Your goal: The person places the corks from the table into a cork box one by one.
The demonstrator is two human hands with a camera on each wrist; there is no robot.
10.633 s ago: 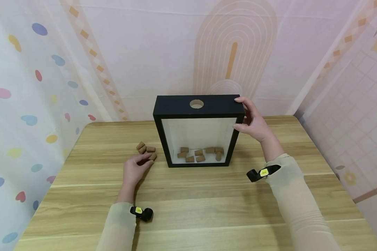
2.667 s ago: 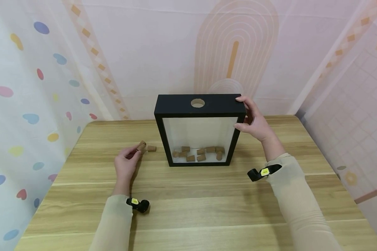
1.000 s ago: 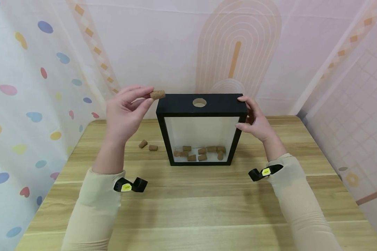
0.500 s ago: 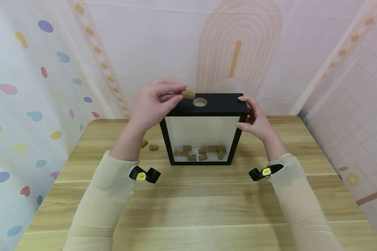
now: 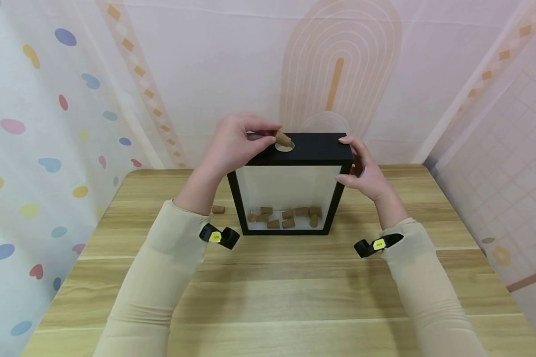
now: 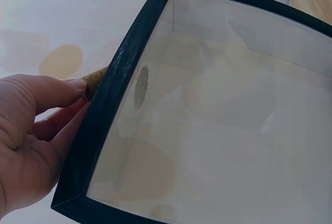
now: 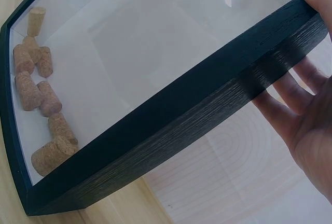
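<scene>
Where the left hand (image 5: 236,144) pinches it between thumb and fingertips, one cork (image 5: 283,139) sits tilted at the round hole (image 5: 285,147) in the top edge of a black frame (image 5: 312,148), its lower end at the hole's rim. Frame: upright on the wooden table (image 5: 268,292), glass front toward the person, standing between the two hands. Right hand (image 5: 362,168): fingers relaxed and mostly straight, thumb on the front of the frame's right upper corner, fingers behind it, steadying the frame. Inside, along the bottom below both hands: a heap of corks (image 5: 283,218), lying loose. One more loose cork (image 5: 218,209) lies on the table just beside the frame, below the left forearm. Both sleeves (image 5: 161,287) are beige.
</scene>
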